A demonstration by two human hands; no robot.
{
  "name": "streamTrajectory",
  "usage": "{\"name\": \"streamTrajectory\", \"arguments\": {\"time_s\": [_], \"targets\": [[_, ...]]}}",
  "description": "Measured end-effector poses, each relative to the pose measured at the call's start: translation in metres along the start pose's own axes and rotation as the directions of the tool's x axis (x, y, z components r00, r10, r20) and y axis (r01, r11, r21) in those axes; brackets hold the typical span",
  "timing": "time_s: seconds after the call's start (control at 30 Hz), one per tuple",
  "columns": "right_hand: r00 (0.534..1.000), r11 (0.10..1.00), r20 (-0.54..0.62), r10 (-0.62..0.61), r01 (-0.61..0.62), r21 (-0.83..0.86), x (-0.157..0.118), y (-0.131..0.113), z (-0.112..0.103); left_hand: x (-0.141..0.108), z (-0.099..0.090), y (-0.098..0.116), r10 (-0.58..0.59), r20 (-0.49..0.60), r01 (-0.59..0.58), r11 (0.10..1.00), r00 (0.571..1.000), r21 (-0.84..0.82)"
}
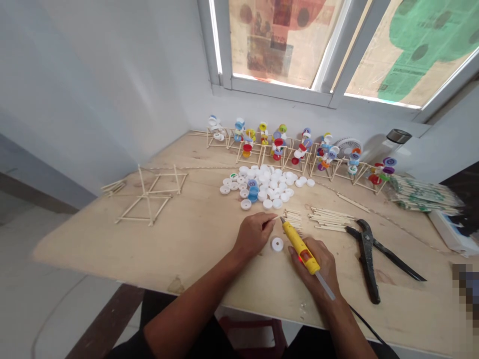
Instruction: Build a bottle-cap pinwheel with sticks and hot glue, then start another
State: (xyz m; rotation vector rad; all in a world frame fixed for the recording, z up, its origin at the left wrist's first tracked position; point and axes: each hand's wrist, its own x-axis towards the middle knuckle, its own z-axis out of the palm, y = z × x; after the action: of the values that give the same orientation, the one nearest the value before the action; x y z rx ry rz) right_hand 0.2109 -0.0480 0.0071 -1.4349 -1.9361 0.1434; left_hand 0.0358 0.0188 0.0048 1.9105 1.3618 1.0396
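Note:
My right hand (317,259) is wrapped round a yellow glue gun (295,242), with a clear glue stick (325,285) poking out of its back end. Its dark nozzle points at the tip of a thin wooden stick (277,217) pinched in my left hand (255,232). Just below the nozzle, a white bottle cap (277,244) with a hole in its middle lies on the table. Short wooden sticks (294,219) lie behind the gun, and longer sticks (329,219) are to their right.
A heap of mostly white bottle caps (267,182) lies ahead. Small stick frames bearing coloured caps (277,149) line the wall. Two stick frames (145,204) stand at left. Black pliers (368,249), bagged sticks (422,194) and a power strip (452,232) are at right.

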Motion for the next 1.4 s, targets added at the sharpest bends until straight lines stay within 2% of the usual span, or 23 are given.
{"name": "streamTrajectory", "arguments": {"time_s": [0.3, 0.9, 1.4], "targets": [[0.999, 0.998, -0.021, -0.041, 0.04, -0.043, 0.0008, 0.0006, 0.0018, -0.0013, 0.0, 0.0005, -0.02, 0.007, 0.02, 1.0, 1.0, 0.008], [0.999, 0.999, -0.032, -0.007, 0.006, -0.039, -0.0002, 0.0016, 0.0031, -0.0021, 0.0017, -0.0005, 0.028, -0.009, -0.028, 0.999, 1.0, -0.022], [0.999, 0.999, -0.046, 0.019, -0.021, -0.046, -0.001, 0.0009, 0.0029, -0.0027, -0.0001, 0.0041, -0.022, -0.031, 0.021, 0.999, 0.999, -0.031]]}}
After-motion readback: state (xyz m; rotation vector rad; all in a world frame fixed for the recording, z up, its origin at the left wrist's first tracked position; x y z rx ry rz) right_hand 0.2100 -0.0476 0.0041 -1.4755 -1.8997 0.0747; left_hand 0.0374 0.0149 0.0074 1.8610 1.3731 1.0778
